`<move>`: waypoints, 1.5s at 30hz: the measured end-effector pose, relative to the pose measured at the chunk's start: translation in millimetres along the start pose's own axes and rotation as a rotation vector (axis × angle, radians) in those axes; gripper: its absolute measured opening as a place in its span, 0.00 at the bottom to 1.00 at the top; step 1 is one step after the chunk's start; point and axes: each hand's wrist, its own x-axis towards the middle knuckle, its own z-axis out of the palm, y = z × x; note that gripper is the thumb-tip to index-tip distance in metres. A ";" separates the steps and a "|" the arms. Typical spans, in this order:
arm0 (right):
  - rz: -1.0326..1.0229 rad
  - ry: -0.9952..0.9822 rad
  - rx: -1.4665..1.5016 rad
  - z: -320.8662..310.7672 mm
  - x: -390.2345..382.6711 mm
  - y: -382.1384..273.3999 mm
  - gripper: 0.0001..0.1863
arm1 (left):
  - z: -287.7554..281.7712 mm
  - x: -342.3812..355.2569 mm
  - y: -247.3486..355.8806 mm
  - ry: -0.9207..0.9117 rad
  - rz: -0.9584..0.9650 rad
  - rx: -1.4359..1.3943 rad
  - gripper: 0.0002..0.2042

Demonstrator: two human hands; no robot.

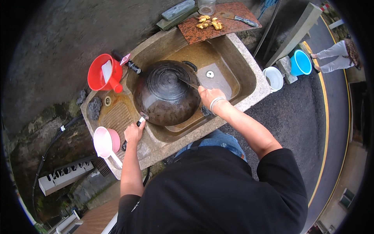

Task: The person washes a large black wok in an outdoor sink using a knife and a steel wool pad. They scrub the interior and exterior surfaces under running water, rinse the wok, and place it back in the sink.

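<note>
A dark wok (167, 95) rests bottom up in the stone sink (249, 87), its underside blackened with ringed marks. My left hand (134, 132) is wrapped round the wok's long black handle (124, 146), at the sink's near left. In my closed right hand (210, 97) is a knife (187, 82) or similar flat metal blade, its handle hidden by my fingers. The blade's tip touches the wok's underside, right of its centre. Beside my right wrist, a dark scouring pad (205, 111) lies by the wok.
A black tap (133, 67) overhangs the sink. Red (97, 74) and pink dippers (107, 141) stand at the left, near a dark scrubber (94, 108). Ginger pieces (210, 23) and another knife (245, 21) lie on a red stone slab (194, 35). Buckets (300, 62) and a person (339, 54) are right.
</note>
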 end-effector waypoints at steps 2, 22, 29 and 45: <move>0.005 -0.017 0.017 0.6 -2.0 0.2 0.07 | -1.8 -1.3 1.6 -0.007 0.009 -0.006 0.35; -0.067 -0.014 -0.004 -4.0 23.0 13.0 0.08 | -5.3 -0.1 2.9 -0.010 0.010 -0.005 0.35; -0.146 -0.100 -0.012 -16.4 17.1 32.8 0.10 | -5.3 -1.4 2.6 -0.018 -0.001 -0.003 0.35; -0.219 -0.035 -0.105 -10.1 36.3 52.1 0.10 | -9.4 6.8 6.7 -0.050 -0.029 -0.007 0.35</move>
